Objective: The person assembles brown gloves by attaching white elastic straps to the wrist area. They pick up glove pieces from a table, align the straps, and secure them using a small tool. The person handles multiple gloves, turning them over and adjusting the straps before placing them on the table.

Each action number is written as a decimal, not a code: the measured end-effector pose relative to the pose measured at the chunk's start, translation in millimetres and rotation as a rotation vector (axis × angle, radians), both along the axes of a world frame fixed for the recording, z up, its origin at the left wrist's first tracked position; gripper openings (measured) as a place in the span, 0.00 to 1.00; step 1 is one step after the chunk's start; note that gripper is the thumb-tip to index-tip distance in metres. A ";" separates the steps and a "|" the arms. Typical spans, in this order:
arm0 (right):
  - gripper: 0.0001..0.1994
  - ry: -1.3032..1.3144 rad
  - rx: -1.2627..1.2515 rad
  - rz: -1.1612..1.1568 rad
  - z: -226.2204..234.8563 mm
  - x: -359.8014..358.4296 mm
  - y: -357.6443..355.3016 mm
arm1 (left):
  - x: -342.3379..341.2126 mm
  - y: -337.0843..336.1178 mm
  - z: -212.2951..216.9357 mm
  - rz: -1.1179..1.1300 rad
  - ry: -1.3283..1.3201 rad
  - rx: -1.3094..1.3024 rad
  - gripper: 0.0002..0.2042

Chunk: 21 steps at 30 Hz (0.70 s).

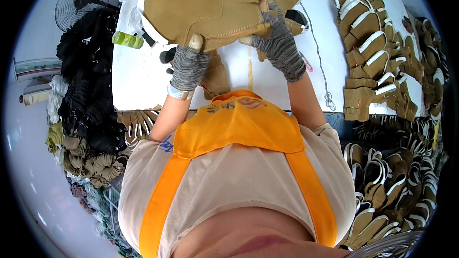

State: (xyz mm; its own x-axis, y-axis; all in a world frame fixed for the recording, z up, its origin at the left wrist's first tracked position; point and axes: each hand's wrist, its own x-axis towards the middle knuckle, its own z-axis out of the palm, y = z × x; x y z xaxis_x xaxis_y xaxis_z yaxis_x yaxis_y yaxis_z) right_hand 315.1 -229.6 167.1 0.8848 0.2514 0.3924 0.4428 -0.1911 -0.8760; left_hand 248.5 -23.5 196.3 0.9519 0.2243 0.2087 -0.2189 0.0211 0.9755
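both gloved hands, left hand (pixel 190 64) and right hand (pixel 278 48), are clamped on the lower edge of one tan glove (pixel 201 7), held up over the white table (pixel 138 74). rows of gloves (pixel 370 50) lie stacked at right; heaps (pixel 387 186) below suggest much is left.

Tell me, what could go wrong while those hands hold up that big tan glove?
The tan leather glove is pinched only along its lower edge by the left hand and right hand, so it might slip. Lowered carelessly, it could knock the green bottle lying at the white table edge, which might roll off.
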 end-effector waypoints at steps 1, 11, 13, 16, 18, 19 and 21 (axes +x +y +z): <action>0.30 0.078 0.092 0.078 -1.1 0.2 2.8 | 2.1 0.3 3.2 -0.048 -0.013 -0.043 0.30; 0.23 -0.593 -0.181 -0.371 -16.2 -4.4 19.6 | 18.0 -0.4 -4.6 -0.553 0.494 -0.989 0.47; 0.25 -0.693 -0.286 -0.282 -6.9 -20.5 22.2 | 32.5 5.1 6.1 -0.624 0.496 -1.166 0.42; 0.19 -0.736 -0.335 -0.177 -4.8 -22.9 25.4 | 35.7 0.1 2.5 -0.506 0.395 -0.512 0.38; 0.15 -0.758 -0.341 -0.107 3.2 -23.7 23.3 | 37.0 1.2 2.0 -0.503 0.390 -0.739 0.37; 0.12 -0.735 -0.322 -0.059 17.7 -29.9 19.8 | 37.1 2.9 -0.8 -0.525 0.380 -0.767 0.37; 0.09 -0.602 -0.165 -0.009 23.2 -34.0 16.4 | 38.0 7.2 -7.3 -0.568 0.356 -0.825 0.37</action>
